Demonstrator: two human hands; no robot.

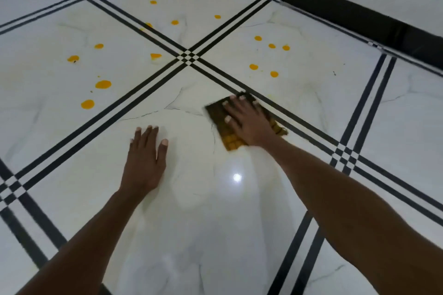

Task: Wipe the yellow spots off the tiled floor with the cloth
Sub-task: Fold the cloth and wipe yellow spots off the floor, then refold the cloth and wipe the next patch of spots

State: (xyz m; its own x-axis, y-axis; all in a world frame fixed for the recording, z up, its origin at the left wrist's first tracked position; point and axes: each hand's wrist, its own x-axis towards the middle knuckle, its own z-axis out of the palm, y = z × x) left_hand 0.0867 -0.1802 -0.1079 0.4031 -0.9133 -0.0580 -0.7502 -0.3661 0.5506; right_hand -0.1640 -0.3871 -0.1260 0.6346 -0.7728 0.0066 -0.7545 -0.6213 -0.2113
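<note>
cloth point(231, 137) flat under right hand point(247, 120), yellow spots point(103, 84) beyond

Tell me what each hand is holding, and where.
Nothing is gripped. The right hand presses flat on the cloth's middle; the left hand rests on bare floor.

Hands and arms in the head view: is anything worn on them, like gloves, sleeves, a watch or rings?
Nothing is worn. The left hand and right hand are bare, without gloves, and both forearms are uncovered up to the frame edge. No watch, bracelet or ring shows. Fingernails are short and pale.
</note>
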